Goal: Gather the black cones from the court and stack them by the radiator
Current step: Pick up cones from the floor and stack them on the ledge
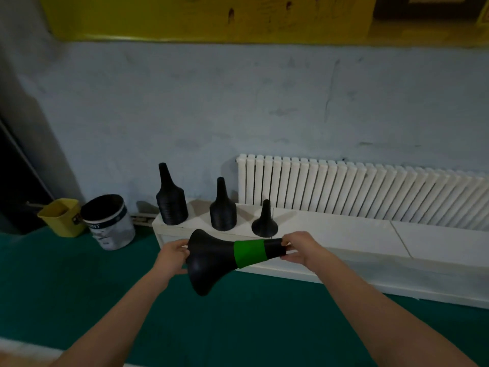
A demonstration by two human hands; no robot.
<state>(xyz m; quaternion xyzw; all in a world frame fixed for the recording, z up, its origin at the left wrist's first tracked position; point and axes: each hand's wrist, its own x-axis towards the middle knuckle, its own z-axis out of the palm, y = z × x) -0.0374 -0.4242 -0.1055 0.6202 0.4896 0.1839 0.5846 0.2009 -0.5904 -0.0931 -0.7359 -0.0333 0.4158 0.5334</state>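
I hold a black cone (211, 260) with a green band sideways in front of me, its wide base to the left and its narrow tip to the right. My left hand (172, 254) grips the rim of the base. My right hand (297, 250) pinches the tip. On the white ledge (344, 242) below the white radiator (370, 192) stand two tall stacks of black cones (171, 201) (222, 207) and a single black cone (264, 221).
A white paint bucket (109, 223) and a yellow bucket (62, 217) stand on the green floor (238, 327) left of the ledge. A grey-blue wall rises behind, with a yellow panel higher up. A dark opening lies at the far left.
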